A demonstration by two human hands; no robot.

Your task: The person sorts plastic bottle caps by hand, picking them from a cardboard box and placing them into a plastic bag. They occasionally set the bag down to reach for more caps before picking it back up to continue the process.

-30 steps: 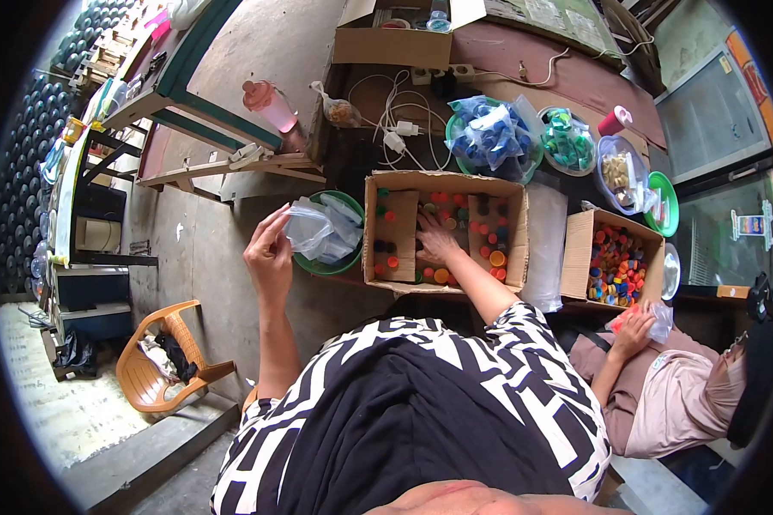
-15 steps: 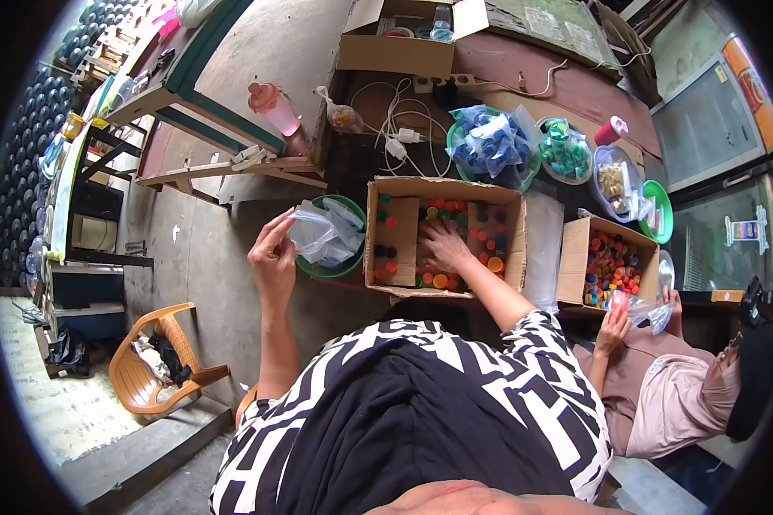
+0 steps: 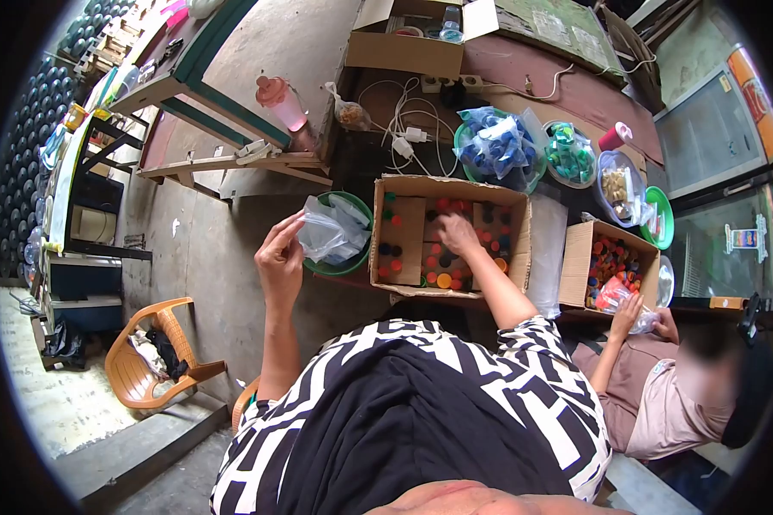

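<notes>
My left hand [image 3: 278,249] pinches the edge of a clear plastic bag [image 3: 325,236], which hangs over a green basin [image 3: 367,225] holding more clear plastic. To its right stands an open cardboard box [image 3: 411,245] with coloured bottle caps [image 3: 444,281] scattered on its bottom, mostly red, orange, black and green. My right hand [image 3: 459,234] reaches into the middle of this box, fingers bent and bunched together among the caps. Whatever lies between those fingertips is hidden.
At right, a co-worker's hands [image 3: 628,316] hold a clear bag of red things beside another box [image 3: 578,268] of caps. Behind are bagged blue caps [image 3: 500,150], bagged green caps [image 3: 569,154] and white cables [image 3: 414,135]. An orange chair [image 3: 129,365] stands left.
My right hand has gone from spread flat over the caps to bunched fingers, slightly further right. The co-worker's hands have lowered the bag near their box. The view has shifted slightly.
</notes>
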